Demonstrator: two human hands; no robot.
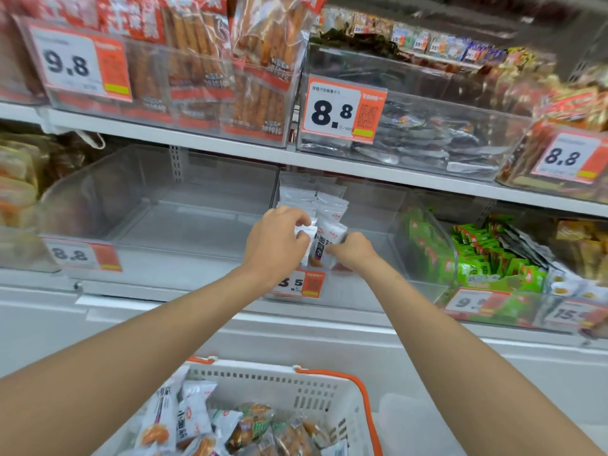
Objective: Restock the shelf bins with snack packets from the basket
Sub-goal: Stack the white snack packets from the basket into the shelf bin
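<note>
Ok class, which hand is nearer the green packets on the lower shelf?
Right. The right hand holds the white packets in the bin beside the green packets, on the side facing them; the left hand grips the same white packets from the far side.

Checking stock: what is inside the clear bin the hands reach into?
White snack packets stand in a row in the clear bin. The left hand and right hand grip the front ones, partly hiding them.

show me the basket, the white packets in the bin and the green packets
basket (pixel 263 390): head view, slotted back wall
white packets (pixel 330 209): head view, face of an upright packet
green packets (pixel 473 268): head view, a packet atop the pile
</note>
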